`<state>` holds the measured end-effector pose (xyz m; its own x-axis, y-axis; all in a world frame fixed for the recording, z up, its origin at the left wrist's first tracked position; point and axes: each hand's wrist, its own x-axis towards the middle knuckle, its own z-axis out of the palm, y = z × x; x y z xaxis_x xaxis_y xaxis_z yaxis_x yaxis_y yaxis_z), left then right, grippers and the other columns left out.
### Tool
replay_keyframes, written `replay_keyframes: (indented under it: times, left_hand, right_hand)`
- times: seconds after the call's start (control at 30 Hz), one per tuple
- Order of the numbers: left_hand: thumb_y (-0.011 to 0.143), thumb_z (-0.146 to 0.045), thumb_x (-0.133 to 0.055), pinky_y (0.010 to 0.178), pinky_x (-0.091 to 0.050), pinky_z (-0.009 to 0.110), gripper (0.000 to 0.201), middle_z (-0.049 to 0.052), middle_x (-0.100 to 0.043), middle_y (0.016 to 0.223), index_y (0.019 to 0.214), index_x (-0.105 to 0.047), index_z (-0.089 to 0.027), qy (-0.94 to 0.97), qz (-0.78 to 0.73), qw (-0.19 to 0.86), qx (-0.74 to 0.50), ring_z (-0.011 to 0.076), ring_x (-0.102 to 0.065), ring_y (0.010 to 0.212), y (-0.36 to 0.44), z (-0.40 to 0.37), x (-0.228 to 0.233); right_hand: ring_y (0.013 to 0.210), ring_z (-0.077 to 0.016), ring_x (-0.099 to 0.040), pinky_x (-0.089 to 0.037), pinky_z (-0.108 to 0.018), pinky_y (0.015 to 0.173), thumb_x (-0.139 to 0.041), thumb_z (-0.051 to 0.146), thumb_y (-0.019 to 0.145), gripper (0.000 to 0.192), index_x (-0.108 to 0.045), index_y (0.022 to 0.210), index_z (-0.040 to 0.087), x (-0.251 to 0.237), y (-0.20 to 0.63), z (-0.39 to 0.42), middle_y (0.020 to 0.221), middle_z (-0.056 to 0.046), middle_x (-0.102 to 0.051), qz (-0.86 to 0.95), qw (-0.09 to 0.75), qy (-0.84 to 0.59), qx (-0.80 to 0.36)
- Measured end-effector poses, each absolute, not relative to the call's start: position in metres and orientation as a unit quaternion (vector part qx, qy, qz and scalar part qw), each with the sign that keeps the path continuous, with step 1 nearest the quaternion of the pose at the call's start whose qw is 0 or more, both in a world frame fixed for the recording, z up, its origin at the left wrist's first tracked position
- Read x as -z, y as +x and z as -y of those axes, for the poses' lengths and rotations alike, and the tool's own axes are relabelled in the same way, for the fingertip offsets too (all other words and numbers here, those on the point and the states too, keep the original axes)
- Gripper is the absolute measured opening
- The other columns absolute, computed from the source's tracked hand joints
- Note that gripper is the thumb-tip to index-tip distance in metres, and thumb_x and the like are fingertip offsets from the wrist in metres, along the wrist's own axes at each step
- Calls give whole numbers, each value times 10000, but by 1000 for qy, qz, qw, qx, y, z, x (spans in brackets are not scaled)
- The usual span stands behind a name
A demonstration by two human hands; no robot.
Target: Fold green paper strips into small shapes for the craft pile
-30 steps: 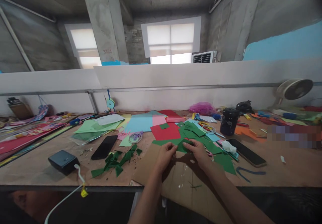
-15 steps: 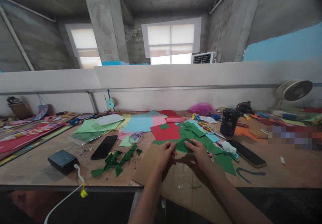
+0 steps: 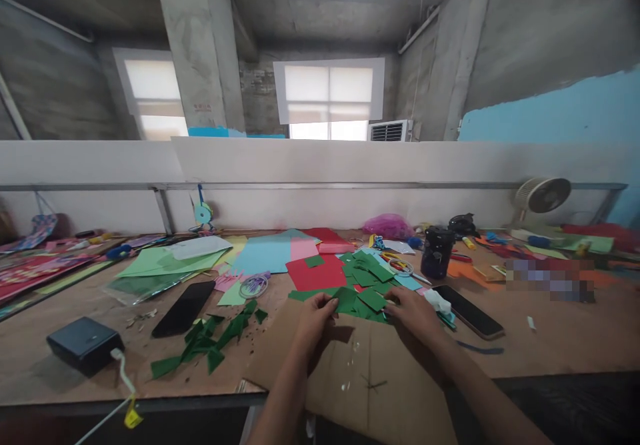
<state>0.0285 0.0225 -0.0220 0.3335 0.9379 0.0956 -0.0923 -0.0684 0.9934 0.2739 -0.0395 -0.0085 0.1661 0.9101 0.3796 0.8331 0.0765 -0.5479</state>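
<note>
Tabletop [image 3: 75, 285]: long, brown, crowded with coloured paper. One sheet of brown cardboard [image 3: 370, 378] lies flat at the near edge under both hands, overhanging it. Two black phones: one [image 3: 183, 308] left of centre, one [image 3: 467, 310] right, each with its long axis running diagonally away. One black box [image 3: 84, 344] with a white cable at near left. One dark cylindrical pot [image 3: 437, 252]; contents cannot be told. One small white fan [image 3: 543, 195] at far right.

Left hand [image 3: 313, 318]: fingers pinched on a small green paper piece [image 3: 346, 300], held just above the cardboard's far edge; its long axis cannot be told. Right hand [image 3: 417, 313]: fingers curled, touching the green scraps [image 3: 373, 298] beside it; grip unclear. Separate loose heap of green cuttings [image 3: 210, 338] lies left of the cardboard.
</note>
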Motion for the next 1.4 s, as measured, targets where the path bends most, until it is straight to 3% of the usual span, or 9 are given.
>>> replay_keyframes:
  times: [0.17, 0.37, 0.5, 0.7, 0.8, 1.03, 1.17, 1.27, 1.4]
  left_hand:
    - [632, -530, -700, 432, -285, 211, 382, -30, -542, 492, 663, -533, -187, 584, -366, 574, -442, 97, -433, 408, 28, -21, 22]
    - [624, -528, -697, 436, -282, 215, 380, -30, -532, 489, 660, -527, -191, 580, -371, 579, -438, 101, -439, 408, 28, -20, 22]
    - [614, -519, -697, 434, -290, 215, 372, -26, -539, 492, 666, -535, -188, 576, -375, 582, -434, 104, -452, 417, 27, -17, 18]
    - [623, -488, -688, 431, -284, 211, 337, -29, -535, 486, 675, -549, -185, 569, -377, 584, -440, 106, -464, 427, 27, -13, 14]
    - [617, -485, -696, 428, -283, 212, 338, -32, -529, 483, 666, -545, -186, 570, -374, 586, -439, 103, -456, 418, 27, -14, 15]
    - [625, -485, -701, 428, -286, 215, 340, -38, -523, 489, 666, -537, -190, 556, -375, 593, -446, 97, -443, 409, 27, -12, 14]
    - [626, -475, -703, 451, -317, 222, 334, -31, -527, 491, 646, -532, -189, 562, -367, 592, -446, 105, -462, 432, 26, -10, 10]
    - [620, -471, -704, 460, -329, 225, 331, -32, -524, 492, 647, -534, -188, 561, -363, 593, -449, 107, -468, 441, 27, -9, 9]
    - [632, -459, -695, 450, -317, 223, 315, -37, -521, 491, 666, -538, -188, 557, -363, 597, -450, 104, -460, 432, 27, -10, 11]
  right_hand:
    - [855, -219, -608, -329, -276, 660, -546, 230, 816, 217, -692, 976, 243, 13, 290, 43, 936, -61, -696, 719, 196, -667, -14]
    - [785, -208, -592, -239, -282, 604, -519, 149, 780, 146, -638, 825, 219, 8, 283, 43, 850, -59, -690, 726, 137, -672, 51]
    - [743, -206, -571, -252, -284, 596, -506, 209, 748, 96, -599, 729, 217, 1, 295, 51, 791, -50, -671, 680, 189, -708, -4]
    - [635, -189, -571, -344, -278, 557, -438, 210, 571, 162, -511, 715, 230, 2, 292, 56, 701, -23, -657, 564, 418, -611, -367]
    - [554, -167, -534, -350, -268, 515, -454, 214, 556, 184, -501, 733, 232, 3, 274, 58, 631, 1, -614, 508, 486, -540, -463]
    - [513, -109, -434, -347, -232, 490, -532, 216, 607, 131, -467, 720, 235, 5, 245, 58, 658, 47, -481, 480, 530, -508, -480]
    - [519, -111, -400, -296, -226, 473, -628, 372, 726, 246, -586, 933, 245, 5, 245, 57, 627, 58, -458, 468, 534, -533, -460]
    - [561, -123, -453, -320, -235, 508, -604, 508, 796, 327, -632, 966, 231, 4, 242, 57, 659, 36, -513, 488, 515, -522, -473]
    - [598, -119, -481, -336, -238, 544, -617, 477, 803, 304, -652, 971, 226, 4, 234, 61, 778, 12, -590, 514, 499, -513, -474]
